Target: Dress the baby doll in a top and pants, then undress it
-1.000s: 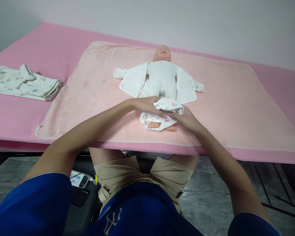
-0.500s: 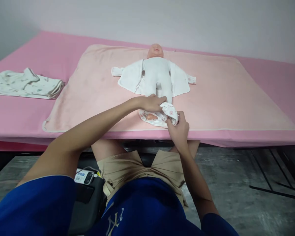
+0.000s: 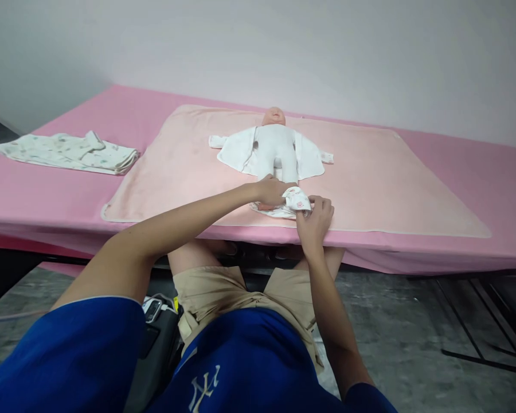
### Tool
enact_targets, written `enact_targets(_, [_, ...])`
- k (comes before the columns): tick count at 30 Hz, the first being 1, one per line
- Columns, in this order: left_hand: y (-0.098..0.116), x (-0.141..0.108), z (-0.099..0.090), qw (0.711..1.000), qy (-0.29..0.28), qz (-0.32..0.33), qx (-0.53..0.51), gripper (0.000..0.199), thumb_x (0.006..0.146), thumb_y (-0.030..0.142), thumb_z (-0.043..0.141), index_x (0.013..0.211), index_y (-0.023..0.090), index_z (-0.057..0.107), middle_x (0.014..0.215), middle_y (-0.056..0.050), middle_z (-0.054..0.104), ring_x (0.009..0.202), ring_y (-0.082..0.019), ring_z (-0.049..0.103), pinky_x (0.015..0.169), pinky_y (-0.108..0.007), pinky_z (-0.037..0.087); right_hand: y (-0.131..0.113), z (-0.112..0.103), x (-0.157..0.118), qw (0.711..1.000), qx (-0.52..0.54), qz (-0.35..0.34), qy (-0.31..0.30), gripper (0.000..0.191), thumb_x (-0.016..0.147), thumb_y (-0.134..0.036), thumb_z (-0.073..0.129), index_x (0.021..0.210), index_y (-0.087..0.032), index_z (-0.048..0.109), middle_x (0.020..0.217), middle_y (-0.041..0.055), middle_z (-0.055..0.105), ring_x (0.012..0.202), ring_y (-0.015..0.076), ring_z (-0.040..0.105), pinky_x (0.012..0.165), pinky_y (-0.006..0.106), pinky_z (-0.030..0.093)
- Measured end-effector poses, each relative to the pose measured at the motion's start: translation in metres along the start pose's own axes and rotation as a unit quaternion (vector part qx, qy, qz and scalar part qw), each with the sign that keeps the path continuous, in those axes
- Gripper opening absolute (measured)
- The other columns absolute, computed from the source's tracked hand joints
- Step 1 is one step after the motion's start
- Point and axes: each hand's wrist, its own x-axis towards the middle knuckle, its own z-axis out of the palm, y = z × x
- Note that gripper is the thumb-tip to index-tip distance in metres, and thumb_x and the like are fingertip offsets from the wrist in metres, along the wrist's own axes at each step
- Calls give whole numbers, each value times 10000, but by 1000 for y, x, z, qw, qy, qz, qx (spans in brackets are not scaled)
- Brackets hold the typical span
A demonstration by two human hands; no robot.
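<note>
Pale wall [image 3: 327, 63] behind pink-covered table [image 3: 494, 183]; mottled grey floor [image 3: 382, 327].

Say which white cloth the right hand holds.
The bunched, pink-printed cloth at the doll's legs; the jacket spreads open farther back, and the folded cloth lies far left.

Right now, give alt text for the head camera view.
A person's left hand and right hand handle printed white cloth at the foot end of a doll lying face up on a peach blanket, with folded cloth to the left.

"NY" monogram [image 3: 204, 388] on blue shirt [image 3: 249, 358]
</note>
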Motion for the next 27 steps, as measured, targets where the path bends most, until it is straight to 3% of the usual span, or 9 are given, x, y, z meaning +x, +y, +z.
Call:
enact_targets(2, [3, 0, 1, 1000, -8, -6, 22, 516, 976, 363, 515, 1476, 265, 598, 1307, -103, 822, 1261, -363, 739, 1242, -542, 368, 3, 2, 0, 1000, 15, 8, 6, 272, 966, -387, 612, 1179, -219, 636, 1291, 194, 692, 1117, 348, 638, 975, 464, 504])
enact_targets(6, [8, -1, 0, 1000, -9, -12, 27, 497, 972, 358, 513, 1449, 255, 605, 1266, -102, 827, 1250, -360, 739, 1234, -522, 367, 4, 2, 2, 996, 27, 67, -45, 297, 985, -445, 588, 1195, -236, 605, 1038, 115, 755, 898, 312, 643, 825, 384, 457])
enact_targets(10, [8, -3, -2, 1000, -14, -11, 16, 522, 978, 387, 514, 1470, 228, 586, 1257, -105, 827, 1220, -367, 750, 1239, -527, 369, 3, -3, 10, 989, 76, 111, -64, 306, 931, -483, 647, 1125, -250, 611, 973, 85, 768, 851, 293, 650, 789, 360, 433])
enact_targets(13, [2, -6, -3, 1000, -2, -17, -20, 546, 992, 400, 506, 1505, 230, 576, 1246, -74, 827, 1231, -349, 751, 1264, -519, 375, 5, -2, 18, 971, 167, 139, -102, 347, 838, -486, 717, 1076, -249, 627, 951, 58, 768, 857, 270, 663, 785, 348, 468])
enact_targets(17, [-13, -13, -2, 989, 43, -20, -141, 573, 976, 455, 550, 1518, 275, 602, 1441, -35, 769, 1372, -325, 690, 1250, -450, 455, 6, 7, 30, 925, 313, 159, -144, 460, 749, -537, 795, 1053, -225, 648, 1002, 55, 772, 944, 255, 684, 845, 347, 536])
enact_targets(20, [-24, -16, 1, 967, 75, 7, -242, 601, 949, 473, 597, 1509, 258, 613, 1512, -48, 731, 1405, -308, 668, 1208, -410, 518, 5, 12, 40, 908, 354, 140, -178, 475, 755, -552, 810, 1058, -218, 660, 1021, 43, 766, 963, 241, 682, 880, 351, 555])
enact_targets(24, [-33, -16, 7, 938, 106, 62, -323, 696, 875, 504, 718, 1483, 182, 611, 1484, -130, 728, 1356, -309, 700, 1143, -381, 573, 6, 9, 52, 916, 336, 46, -212, 407, 809, -488, 761, 1091, -214, 655, 1068, 49, 764, 981, 239, 687, 894, 354, 560])
enact_targets(27, [-35, -15, 12, 931, 134, 69, -334, 681, 814, 436, 754, 1426, 165, 629, 1451, -140, 738, 1324, -319, 715, 1111, -389, 587, 8, 5, 61, 932, 295, -9, -210, 365, 830, -404, 699, 1135, -205, 670, 1161, 74, 777, 1037, 248, 696, 935, 361, 556])
